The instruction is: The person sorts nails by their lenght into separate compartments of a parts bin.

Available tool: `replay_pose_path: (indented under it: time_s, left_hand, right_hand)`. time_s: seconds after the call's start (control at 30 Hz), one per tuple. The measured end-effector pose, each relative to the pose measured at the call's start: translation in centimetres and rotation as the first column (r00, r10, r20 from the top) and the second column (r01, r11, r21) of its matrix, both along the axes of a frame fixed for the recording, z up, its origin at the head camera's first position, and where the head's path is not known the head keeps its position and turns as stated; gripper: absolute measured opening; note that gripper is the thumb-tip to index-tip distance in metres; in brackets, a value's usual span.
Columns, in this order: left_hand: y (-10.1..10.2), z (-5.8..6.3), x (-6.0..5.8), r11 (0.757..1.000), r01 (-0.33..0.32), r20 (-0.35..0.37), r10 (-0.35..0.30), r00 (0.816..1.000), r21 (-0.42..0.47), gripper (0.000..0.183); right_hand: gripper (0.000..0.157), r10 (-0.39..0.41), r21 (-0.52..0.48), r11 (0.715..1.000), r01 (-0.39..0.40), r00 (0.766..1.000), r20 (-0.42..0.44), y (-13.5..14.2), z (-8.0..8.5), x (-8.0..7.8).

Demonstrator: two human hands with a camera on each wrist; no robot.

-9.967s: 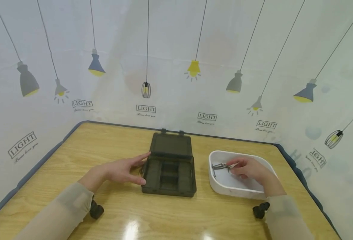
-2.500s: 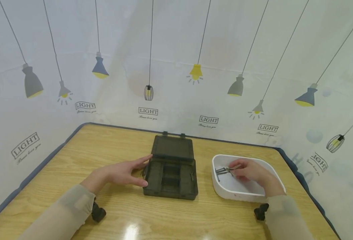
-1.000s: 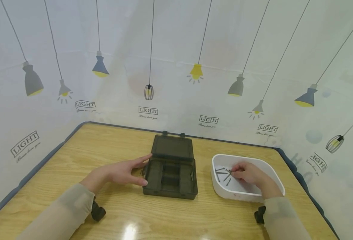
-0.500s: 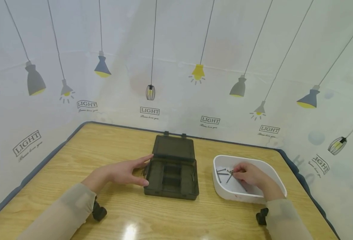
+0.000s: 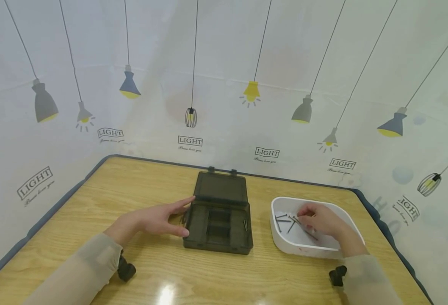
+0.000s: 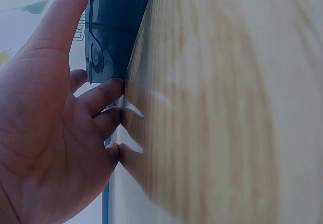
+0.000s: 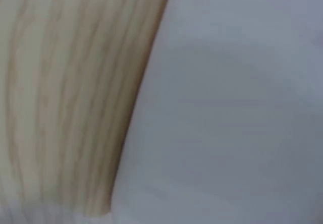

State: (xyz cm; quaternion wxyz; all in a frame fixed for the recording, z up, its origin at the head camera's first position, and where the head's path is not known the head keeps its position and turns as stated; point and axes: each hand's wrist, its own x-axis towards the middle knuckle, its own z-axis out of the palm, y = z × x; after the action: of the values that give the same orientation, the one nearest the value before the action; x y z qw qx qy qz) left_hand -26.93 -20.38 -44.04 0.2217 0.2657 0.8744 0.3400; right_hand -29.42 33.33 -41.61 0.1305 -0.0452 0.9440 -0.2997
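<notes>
Counter (image 5: 94, 186) was wood-grained and yellowish, with a bright glare (image 5: 166, 293) near its front. Dark blue band (image 5: 56, 208) ran along the side and back edges. Beyond stood a pale backdrop (image 5: 224, 46), printed with hanging lamps: two blue (image 5: 130, 84), one yellow (image 5: 251, 91), two caged (image 5: 191, 117), others grey (image 5: 45, 101). "LIGHT" labels (image 5: 190, 141) below; pale blue spot (image 5: 402, 174) at right.

A dark, see-through rectangular plastic box (image 5: 218, 247) has a faint sheen. A white, round-cornered tray (image 5: 298, 249) looks like smooth plastic; thin grey nail-like pieces (image 5: 283, 220) look metallic. The yellow-brown, wood-grained tabletop (image 5: 151, 267) is glossy; the pale, lamp-printed backdrop (image 5: 224, 51) is matt and creased.
</notes>
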Motion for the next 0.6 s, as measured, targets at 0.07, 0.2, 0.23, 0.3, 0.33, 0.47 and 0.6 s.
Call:
replay_pose_path:
  time_s: [0.07, 0.2, 0.23, 0.3, 0.33, 0.47, 0.6]
  left_hand:
    - [0.0, -0.1, 0.0, 1.000, -0.001, 0.000, 0.001, 1.000, 0.001, 0.110]
    - [0.0, -0.1, 0.0, 1.000, -0.001, 0.006, 0.000, 1.000, 0.009, 0.110]
    - [0.0, -0.1, -0.1, 1.000, 0.000, 0.007, 0.000, 1.000, 0.012, 0.110]
    - [0.1, -0.1, -0.1, 1.000, 0.002, 0.010, -0.002, 1.000, 0.015, 0.110]
    - [0.1, -0.1, 0.0, 1.000, 0.002, 0.012, -0.002, 1.000, 0.015, 0.110]
    - [0.1, 0.0, 0.0, 1.000, 0.003, 0.015, -0.004, 1.000, 0.016, 0.110]
    - [0.0, 0.1, 0.1, 1.000, -0.001, 0.020, 0.000, 1.000, 0.018, 0.111]
  right_hand:
    - [0.018, 0.001, -0.013, 1.000, -0.001, 1.000, -0.008, 0.1, 0.3, 0.3]
    - [0.023, 0.002, -0.053, 0.999, -0.003, 1.000, -0.014, 0.2, 0.9, 0.9]
    - [0.024, 0.003, -0.064, 0.998, -0.004, 1.000, -0.017, 0.1, 1.0, 1.1]
    - [0.025, -0.001, -0.088, 0.996, 0.000, 1.000, -0.019, 0.0, 1.1, 1.4]
    - [0.025, 0.000, -0.101, 0.995, -0.002, 1.000, -0.022, 0.0, 1.2, 1.6]
    - [0.029, 0.015, -0.135, 0.991, -0.022, 0.999, -0.048, -0.7, 1.5, 2.2]
    - [0.032, 0.046, -0.155, 0.986, -0.062, 0.994, -0.103, -1.8, 2.1, 2.6]
